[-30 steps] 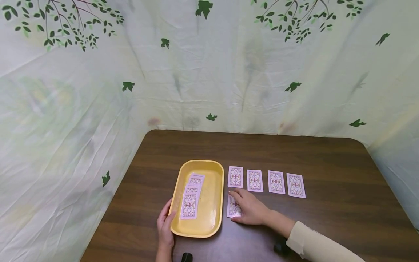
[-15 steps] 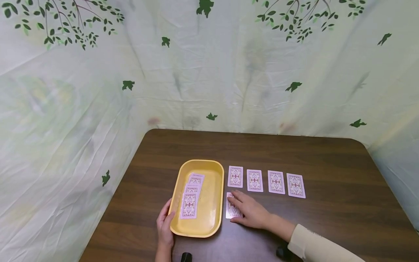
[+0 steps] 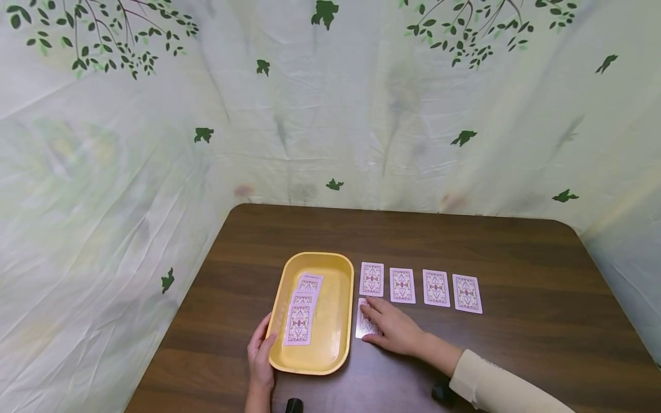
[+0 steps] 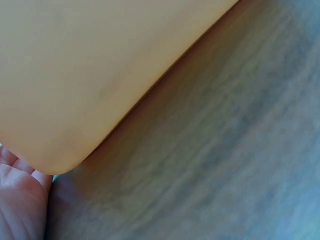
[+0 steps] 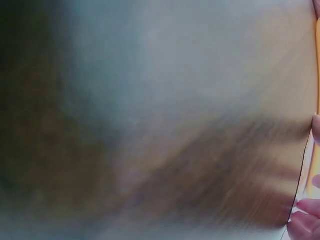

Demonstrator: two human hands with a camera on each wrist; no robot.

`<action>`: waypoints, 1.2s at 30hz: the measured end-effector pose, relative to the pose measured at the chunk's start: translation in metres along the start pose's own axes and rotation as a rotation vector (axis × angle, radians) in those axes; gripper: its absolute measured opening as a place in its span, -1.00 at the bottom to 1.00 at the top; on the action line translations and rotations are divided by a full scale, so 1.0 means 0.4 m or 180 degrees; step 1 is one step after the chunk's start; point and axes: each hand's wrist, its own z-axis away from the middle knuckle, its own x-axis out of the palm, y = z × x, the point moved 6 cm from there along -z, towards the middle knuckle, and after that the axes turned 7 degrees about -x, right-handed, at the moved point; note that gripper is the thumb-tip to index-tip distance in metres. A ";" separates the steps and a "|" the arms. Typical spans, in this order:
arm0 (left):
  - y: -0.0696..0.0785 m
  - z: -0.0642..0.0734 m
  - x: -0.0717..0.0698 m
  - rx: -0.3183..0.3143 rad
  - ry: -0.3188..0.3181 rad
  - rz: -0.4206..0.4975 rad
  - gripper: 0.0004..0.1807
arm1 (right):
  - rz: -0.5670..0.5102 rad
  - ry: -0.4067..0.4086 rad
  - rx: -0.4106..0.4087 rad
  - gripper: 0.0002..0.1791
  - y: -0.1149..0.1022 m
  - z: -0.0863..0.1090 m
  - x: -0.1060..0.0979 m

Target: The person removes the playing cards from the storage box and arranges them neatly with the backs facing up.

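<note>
In the head view, my left hand point(image 3: 261, 357) grips the left side of a yellow tray point(image 3: 345, 321), thumb over the rim. The left wrist view shows the tray's outer wall point(image 4: 100, 75) with part of the hand point(image 4: 22, 200) below it. Several overlapping playing cards point(image 3: 298, 324) lie face down in the tray. Right of the tray, my right hand point(image 3: 396, 330) rests its spread fingers on a face-down playing card point(image 3: 363, 327), thumb by the near edge, covering the card's right part. In the right wrist view only some fingertips point(image 5: 307, 220) show at the right edge.
Beyond the right hand, a row of face-down playing cards point(image 3: 435, 287) lies on the brown wooden table point(image 3: 542, 321). Dark objects point(image 3: 294, 405) show near the front edge and beside the right sleeve point(image 3: 496, 381). A leaf-patterned cloth point(image 3: 361, 115) hangs behind.
The card under my right hand slid slightly toward me, then back away toward the row, ending a little farther left. My left hand and the tray stay in place.
</note>
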 end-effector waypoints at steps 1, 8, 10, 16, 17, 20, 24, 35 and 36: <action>-0.001 0.000 0.000 -0.0006 -0.0001 0.0001 -0.59 | 0.0006 0.0006 0.0006 -0.29 0.000 -0.001 0.000; -0.005 -0.002 0.000 -0.0012 0.0013 -0.0018 -0.59 | 0.0086 -0.0032 0.0016 -0.30 0.004 -0.005 -0.001; -0.006 -0.002 0.000 -0.0003 0.0012 -0.0032 -0.59 | 0.0098 -0.0044 0.0011 -0.31 0.005 -0.007 -0.002; -0.007 -0.002 -0.001 -0.0009 0.0015 -0.0055 -0.59 | 0.0097 -0.0086 0.0016 -0.32 0.006 -0.006 -0.007; -0.008 -0.002 -0.001 -0.0013 0.0019 -0.0054 -0.59 | 0.0091 -0.0084 0.0009 -0.32 0.006 -0.005 -0.008; -0.008 -0.001 -0.003 -0.0024 0.0035 -0.0062 -0.59 | 0.0088 -0.0084 -0.0015 -0.32 0.006 -0.004 -0.010; -0.010 -0.001 -0.005 -0.0040 0.0052 -0.0085 -0.59 | 0.0076 -0.0075 -0.0034 -0.32 0.006 -0.003 -0.010; -0.009 0.000 -0.006 -0.0002 0.0023 -0.0052 -0.59 | 0.0079 -0.0049 -0.0034 -0.33 0.003 -0.004 -0.012; -0.008 0.000 -0.006 0.0002 0.0020 -0.0047 -0.59 | 0.0078 -0.0046 -0.0035 -0.34 0.003 -0.003 -0.012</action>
